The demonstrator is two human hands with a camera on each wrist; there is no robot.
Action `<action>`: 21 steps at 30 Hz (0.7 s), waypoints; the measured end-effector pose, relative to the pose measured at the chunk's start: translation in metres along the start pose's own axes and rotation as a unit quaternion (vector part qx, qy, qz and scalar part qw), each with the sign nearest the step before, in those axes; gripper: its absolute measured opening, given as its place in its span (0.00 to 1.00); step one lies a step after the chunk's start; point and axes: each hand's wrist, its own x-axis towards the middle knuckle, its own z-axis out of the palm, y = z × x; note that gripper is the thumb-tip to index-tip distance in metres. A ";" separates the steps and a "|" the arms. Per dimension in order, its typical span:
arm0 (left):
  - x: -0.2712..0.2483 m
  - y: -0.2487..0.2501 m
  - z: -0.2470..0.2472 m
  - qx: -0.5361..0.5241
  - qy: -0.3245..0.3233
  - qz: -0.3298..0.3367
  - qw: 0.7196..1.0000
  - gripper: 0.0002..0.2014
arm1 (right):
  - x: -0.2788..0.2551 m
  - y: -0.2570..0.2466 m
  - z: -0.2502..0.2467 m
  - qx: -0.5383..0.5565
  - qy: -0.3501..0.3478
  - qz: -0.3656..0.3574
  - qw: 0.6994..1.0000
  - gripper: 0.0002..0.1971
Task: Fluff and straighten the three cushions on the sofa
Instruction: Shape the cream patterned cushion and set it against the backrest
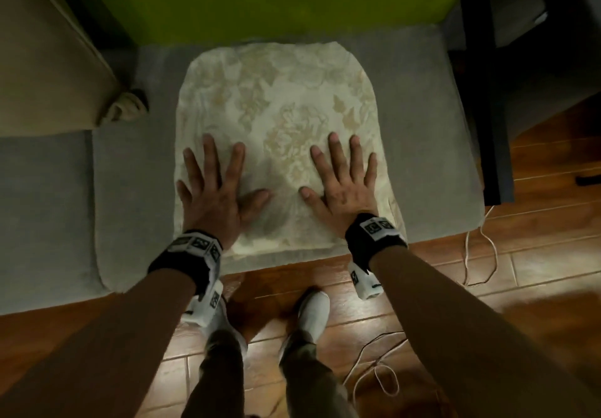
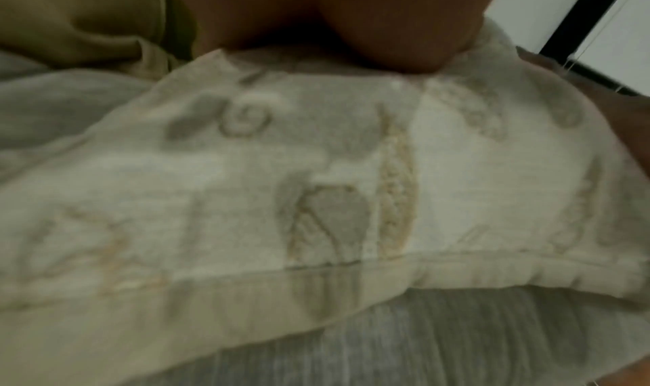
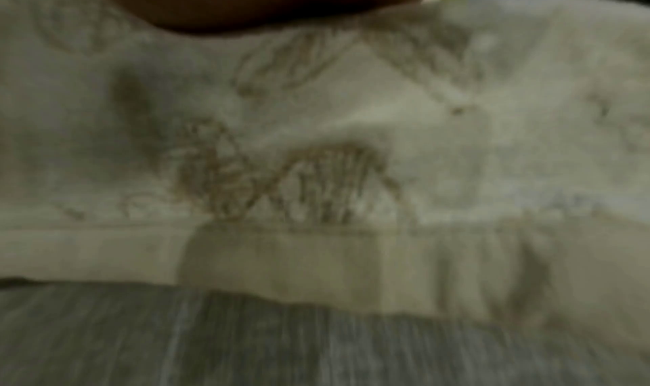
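Observation:
A cream cushion (image 1: 279, 102) with a pale floral weave lies flat on the grey sofa seat (image 1: 432, 131). Both of my hands press down on its near half, palms flat and fingers spread. My left hand (image 1: 214, 183) sits on the near left part, my right hand (image 1: 341, 180) on the near right part. The fabric dents between the thumbs. In the left wrist view the cushion (image 2: 316, 183) fills the frame with its seam edge over the grey seat (image 2: 439, 344). The right wrist view shows the same cushion (image 3: 316, 141) close up and blurred. Only one cushion is in view.
A green backrest (image 1: 276, 1) rises behind the seat. A beige sofa arm (image 1: 48, 59) stands at the left with a crumpled bit of cloth (image 1: 125, 108) beside it. A dark table (image 1: 494, 92) stands at the right. White cords (image 1: 478, 248) lie on the wooden floor (image 1: 487, 303) near my feet.

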 end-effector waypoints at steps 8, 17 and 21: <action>0.032 -0.018 0.026 0.045 -0.052 -0.009 0.998 0.47 | -0.006 0.017 0.042 0.022 -0.047 0.037 0.998 0.38; 0.031 -0.018 0.020 0.046 -0.066 -0.010 0.997 0.47 | -0.090 0.084 0.041 0.005 -0.223 0.168 0.960 0.46; 0.029 -0.025 0.003 0.036 -0.061 -0.022 0.997 0.45 | -0.095 0.074 0.001 0.051 -0.145 0.293 0.944 0.45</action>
